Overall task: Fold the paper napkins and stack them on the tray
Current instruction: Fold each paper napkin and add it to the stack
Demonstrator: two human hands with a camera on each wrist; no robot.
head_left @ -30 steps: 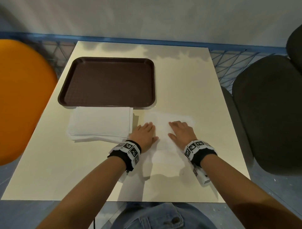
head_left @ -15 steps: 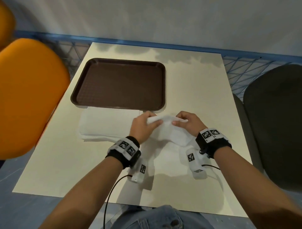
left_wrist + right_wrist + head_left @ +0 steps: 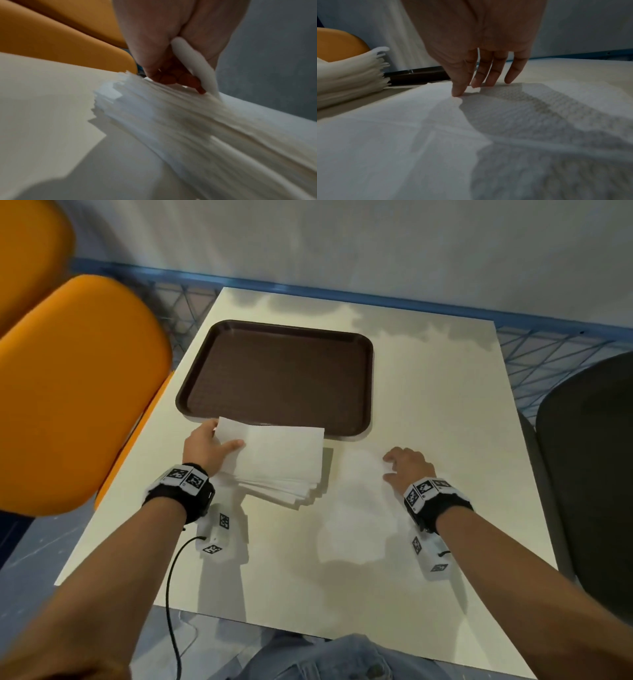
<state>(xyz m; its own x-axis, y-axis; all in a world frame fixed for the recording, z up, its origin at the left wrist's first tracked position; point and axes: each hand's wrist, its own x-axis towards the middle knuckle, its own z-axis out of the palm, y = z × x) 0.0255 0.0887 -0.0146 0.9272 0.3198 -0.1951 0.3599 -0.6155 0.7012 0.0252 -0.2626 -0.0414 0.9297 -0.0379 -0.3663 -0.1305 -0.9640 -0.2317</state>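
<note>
The left hand [image 3: 205, 447] pinches the top napkin [image 3: 274, 451] off the pile [image 3: 287, 491] (the tray [image 3: 281, 371] holds none yet). The right hand [image 3: 407, 467], fingers spread, presses a flat napkin [image 3: 359, 508] on the worktop [image 3: 445, 405]; folding it looks next.

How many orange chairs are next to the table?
2: one orange chair sits against the table's left edge; a second orange chair stands behind it at the frame's corner, mostly cut off.

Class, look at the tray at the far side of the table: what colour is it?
The tray is dark brown, shown best in the head view.
</note>
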